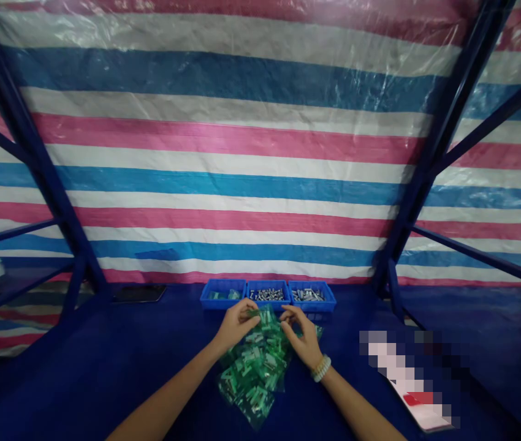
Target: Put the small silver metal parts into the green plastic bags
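Pile of green bags [247, 366] with small metal parts at middle of table [150, 361], below far edge. Left hand [236, 323] pinching left side of topmost bag [268, 316]. Right hand [305, 340], bracelet [321, 369] at wrist, fingers curled at bag's right side; whether gripping, cannot tell. Three blue bins [267, 305] along far edge; dark phone [139, 294] near far-left corner.
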`<move>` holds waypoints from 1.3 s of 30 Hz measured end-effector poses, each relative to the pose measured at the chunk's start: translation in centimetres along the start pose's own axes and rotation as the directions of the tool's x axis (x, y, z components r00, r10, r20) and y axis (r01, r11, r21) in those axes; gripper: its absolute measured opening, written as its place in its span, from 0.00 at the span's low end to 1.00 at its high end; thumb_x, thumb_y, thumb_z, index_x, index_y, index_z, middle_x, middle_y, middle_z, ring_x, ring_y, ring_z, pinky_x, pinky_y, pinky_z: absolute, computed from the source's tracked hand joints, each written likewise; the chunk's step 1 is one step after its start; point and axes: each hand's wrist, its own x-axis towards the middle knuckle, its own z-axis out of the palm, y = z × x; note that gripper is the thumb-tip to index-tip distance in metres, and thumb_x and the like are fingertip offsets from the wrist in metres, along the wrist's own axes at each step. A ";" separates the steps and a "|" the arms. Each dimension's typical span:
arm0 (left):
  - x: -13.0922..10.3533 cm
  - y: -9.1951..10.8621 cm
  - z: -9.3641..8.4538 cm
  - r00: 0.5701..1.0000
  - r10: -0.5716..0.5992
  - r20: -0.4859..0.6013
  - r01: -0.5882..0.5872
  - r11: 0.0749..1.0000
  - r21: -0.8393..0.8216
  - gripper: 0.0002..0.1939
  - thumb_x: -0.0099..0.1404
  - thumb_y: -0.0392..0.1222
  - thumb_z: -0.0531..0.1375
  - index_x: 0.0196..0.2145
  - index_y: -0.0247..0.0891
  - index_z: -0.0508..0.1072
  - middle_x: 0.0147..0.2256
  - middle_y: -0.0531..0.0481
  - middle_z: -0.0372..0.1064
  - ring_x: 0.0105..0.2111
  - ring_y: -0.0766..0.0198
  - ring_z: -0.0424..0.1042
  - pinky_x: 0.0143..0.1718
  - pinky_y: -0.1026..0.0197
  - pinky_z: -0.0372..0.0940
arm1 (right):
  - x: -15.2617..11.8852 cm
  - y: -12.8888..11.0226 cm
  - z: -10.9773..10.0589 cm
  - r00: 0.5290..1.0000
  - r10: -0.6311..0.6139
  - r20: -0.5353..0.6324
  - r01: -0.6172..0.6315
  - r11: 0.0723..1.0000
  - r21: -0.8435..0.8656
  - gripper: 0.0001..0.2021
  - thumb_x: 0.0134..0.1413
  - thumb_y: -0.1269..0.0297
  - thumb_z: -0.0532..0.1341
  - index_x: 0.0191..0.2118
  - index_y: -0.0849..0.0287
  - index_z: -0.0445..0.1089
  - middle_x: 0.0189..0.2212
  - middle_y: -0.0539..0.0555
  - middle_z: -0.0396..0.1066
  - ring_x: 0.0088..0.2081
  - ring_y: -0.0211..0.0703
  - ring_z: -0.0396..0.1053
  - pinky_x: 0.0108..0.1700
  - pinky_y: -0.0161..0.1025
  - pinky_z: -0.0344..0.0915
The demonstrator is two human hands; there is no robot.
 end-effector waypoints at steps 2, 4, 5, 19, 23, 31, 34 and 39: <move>1.5 -0.1 -2.9 0.998 0.002 -0.064 0.004 0.996 0.092 0.07 0.62 0.42 0.58 0.37 0.37 0.66 0.30 0.52 0.69 0.32 0.61 0.72 0.33 0.62 0.66 | 0.0 0.2 -0.2 0.999 0.006 -0.053 -0.006 1.000 -0.005 0.13 0.60 0.64 0.56 0.49 0.59 0.66 0.34 0.54 0.72 0.34 0.43 0.70 0.39 0.40 0.68; 3.4 -0.4 -6.4 0.993 -0.005 -0.120 0.030 0.979 0.204 0.05 0.65 0.40 0.57 0.37 0.37 0.68 0.35 0.49 0.71 0.38 0.59 0.72 0.41 0.57 0.67 | 0.0 0.5 -0.4 0.996 0.006 -0.087 -0.008 1.000 -0.021 0.11 0.61 0.64 0.56 0.47 0.59 0.68 0.34 0.55 0.72 0.35 0.44 0.71 0.39 0.41 0.68; 4.3 -0.6 -8.1 0.991 -0.018 -0.134 0.053 0.963 0.264 0.05 0.66 0.40 0.58 0.38 0.37 0.69 0.36 0.48 0.71 0.40 0.58 0.72 0.43 0.55 0.67 | 0.0 0.6 -0.5 0.995 0.001 -0.098 -0.005 0.999 -0.035 0.11 0.61 0.63 0.56 0.46 0.59 0.69 0.34 0.55 0.72 0.35 0.45 0.71 0.39 0.41 0.68; 6.0 -1.3 -10.4 0.987 -0.133 -0.090 0.155 0.637 0.755 0.15 0.68 0.42 0.58 0.51 0.36 0.68 0.52 0.43 0.65 0.47 0.54 0.69 0.47 0.47 0.67 | -0.1 1.0 -0.5 0.995 -0.024 -0.093 0.013 0.994 -0.110 0.11 0.60 0.61 0.56 0.40 0.59 0.74 0.30 0.54 0.73 0.31 0.45 0.70 0.36 0.41 0.67; 3.1 -0.1 -9.0 0.985 -0.148 -0.090 0.165 0.640 0.751 0.12 0.67 0.44 0.58 0.44 0.35 0.71 0.46 0.44 0.69 0.45 0.54 0.69 0.47 0.49 0.64 | -0.1 0.9 -0.6 0.997 -0.038 -0.072 0.030 0.993 -0.112 0.10 0.60 0.62 0.56 0.40 0.58 0.74 0.30 0.54 0.72 0.31 0.45 0.69 0.36 0.41 0.66; -5.0 -1.6 -5.2 0.968 -0.248 0.040 0.171 0.766 0.619 0.16 0.42 0.46 0.67 0.28 0.38 0.69 0.33 0.48 0.66 0.37 0.51 0.68 0.36 0.58 0.60 | -0.1 0.3 -0.4 0.999 -0.046 -0.023 0.044 0.997 -0.067 0.08 0.57 0.66 0.58 0.39 0.57 0.75 0.30 0.54 0.72 0.32 0.45 0.68 0.39 0.43 0.65; -4.8 -2.0 -5.6 0.968 -0.248 0.021 0.204 0.837 0.508 0.14 0.43 0.43 0.64 0.26 0.39 0.63 0.26 0.54 0.61 0.31 0.57 0.66 0.33 0.60 0.58 | -0.1 0.4 -0.4 1.000 -0.016 -0.019 0.015 0.999 -0.042 0.09 0.56 0.65 0.58 0.39 0.57 0.75 0.29 0.54 0.71 0.32 0.46 0.68 0.39 0.43 0.64; -2.6 -1.1 -5.5 0.979 -0.197 -0.057 0.205 0.954 0.217 0.14 0.51 0.46 0.59 0.29 0.41 0.55 0.25 0.58 0.56 0.28 0.62 0.64 0.31 0.62 0.58 | 0.2 0.4 -0.2 0.997 0.079 -0.021 -0.078 0.997 0.026 0.10 0.57 0.62 0.59 0.41 0.59 0.74 0.30 0.54 0.71 0.32 0.45 0.68 0.39 0.42 0.65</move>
